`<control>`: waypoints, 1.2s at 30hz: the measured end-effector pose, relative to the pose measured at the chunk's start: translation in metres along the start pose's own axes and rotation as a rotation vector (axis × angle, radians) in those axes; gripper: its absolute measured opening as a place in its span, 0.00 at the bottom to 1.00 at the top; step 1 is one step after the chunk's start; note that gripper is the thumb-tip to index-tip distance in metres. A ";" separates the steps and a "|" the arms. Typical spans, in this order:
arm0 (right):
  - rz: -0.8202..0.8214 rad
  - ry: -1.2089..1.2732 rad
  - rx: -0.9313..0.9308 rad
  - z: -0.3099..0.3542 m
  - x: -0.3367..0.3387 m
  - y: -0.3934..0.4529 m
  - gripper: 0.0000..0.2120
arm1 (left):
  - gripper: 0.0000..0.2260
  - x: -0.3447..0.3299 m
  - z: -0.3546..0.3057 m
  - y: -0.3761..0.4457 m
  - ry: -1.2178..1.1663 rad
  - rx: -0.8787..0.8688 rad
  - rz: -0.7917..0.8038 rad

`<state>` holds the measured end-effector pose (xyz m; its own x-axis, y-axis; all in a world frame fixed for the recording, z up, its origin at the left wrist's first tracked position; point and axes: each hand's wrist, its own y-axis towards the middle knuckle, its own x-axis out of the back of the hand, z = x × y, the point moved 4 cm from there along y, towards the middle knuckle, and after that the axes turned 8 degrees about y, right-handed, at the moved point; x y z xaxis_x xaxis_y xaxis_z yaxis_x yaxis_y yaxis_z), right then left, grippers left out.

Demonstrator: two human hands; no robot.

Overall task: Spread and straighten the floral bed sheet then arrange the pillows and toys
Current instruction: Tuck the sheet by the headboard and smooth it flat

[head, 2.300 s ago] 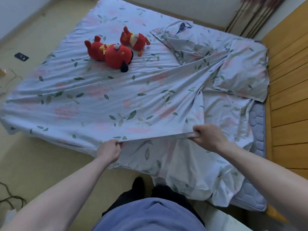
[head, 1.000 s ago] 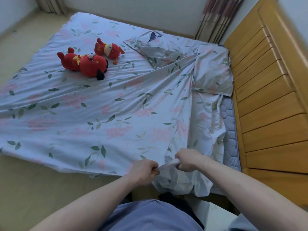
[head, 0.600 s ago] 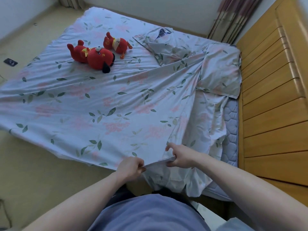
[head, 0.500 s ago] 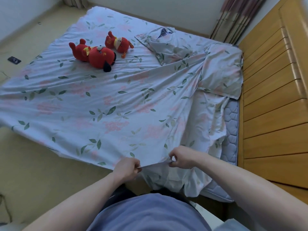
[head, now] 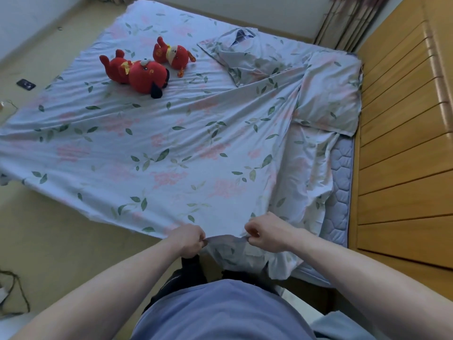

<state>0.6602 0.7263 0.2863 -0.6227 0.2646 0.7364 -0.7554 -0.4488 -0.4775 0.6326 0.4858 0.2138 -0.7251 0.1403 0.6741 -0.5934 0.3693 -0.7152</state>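
Observation:
The pale blue floral bed sheet (head: 152, 153) lies across the bed, pulled off to the left, with its left part hanging over the bed's side. My left hand (head: 188, 239) and my right hand (head: 267, 231) both pinch its near edge, close together. A fold runs diagonally from my hands toward the pillows. Two red plush toys, a large one (head: 137, 73) and a small one (head: 171, 54), lie on the sheet at the far left. One pillow (head: 247, 60) lies rumpled at the far middle. A second pillow (head: 331, 99) lies by the headboard.
The quilted blue mattress (head: 339, 187) shows bare along the right side. A wooden headboard (head: 404, 143) stands at the right. Curtains (head: 350, 23) hang at the far right corner. A dark phone (head: 25, 84) and cords (head: 12, 288) lie on the tan floor at left.
My hands have slid closer together along the sheet's near edge. They still hold it, drawn toward me. Toys and pillows have not moved.

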 end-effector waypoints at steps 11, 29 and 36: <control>-0.381 0.328 -0.020 -0.004 -0.015 -0.025 0.18 | 0.15 0.060 -0.085 0.025 -0.761 -0.046 0.276; -0.298 1.411 -0.872 -0.092 -0.015 -0.055 0.27 | 0.12 0.042 -0.169 0.004 -0.365 -0.422 -0.179; -0.185 1.129 -0.886 -0.098 -0.020 -0.044 0.10 | 0.07 0.031 -0.187 -0.004 -0.471 -0.452 -0.072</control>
<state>0.6855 0.8245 0.2455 -0.0129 0.9668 0.2552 -0.4566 0.2214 -0.8617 0.6778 0.6600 0.2724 -0.8253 -0.2787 0.4912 -0.5157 0.7265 -0.4542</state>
